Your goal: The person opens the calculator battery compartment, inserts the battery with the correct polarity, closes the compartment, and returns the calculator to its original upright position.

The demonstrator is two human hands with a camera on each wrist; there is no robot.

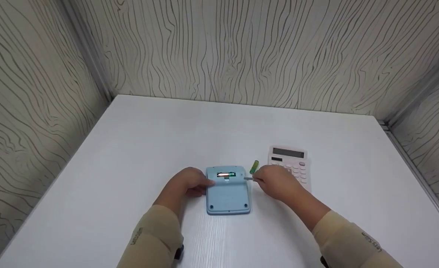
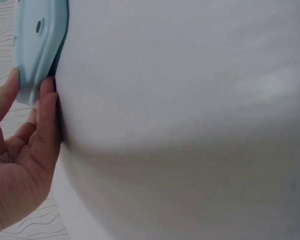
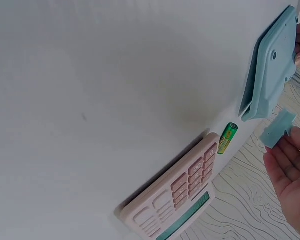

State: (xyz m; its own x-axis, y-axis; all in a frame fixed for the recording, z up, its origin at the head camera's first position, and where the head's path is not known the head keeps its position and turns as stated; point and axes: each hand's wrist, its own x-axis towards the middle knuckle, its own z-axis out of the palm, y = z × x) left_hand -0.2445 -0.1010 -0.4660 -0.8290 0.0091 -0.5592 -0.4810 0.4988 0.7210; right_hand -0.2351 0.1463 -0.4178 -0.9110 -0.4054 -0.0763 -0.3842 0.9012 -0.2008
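Note:
A light blue calculator lies face down on the table, its battery slot uncovered with a battery inside. My left hand grips its left edge, thumb on the back and fingers beneath, as the left wrist view shows on the blue casing. Just off the calculator's right edge, my right hand pinches a small light blue battery cover between thumb and fingers. A loose green and yellow battery lies on the table beyond the right fingertips.
A pink calculator lies face up to the right, partly covered by my right hand in the head view. The white table meets patterned panels at the back and sides.

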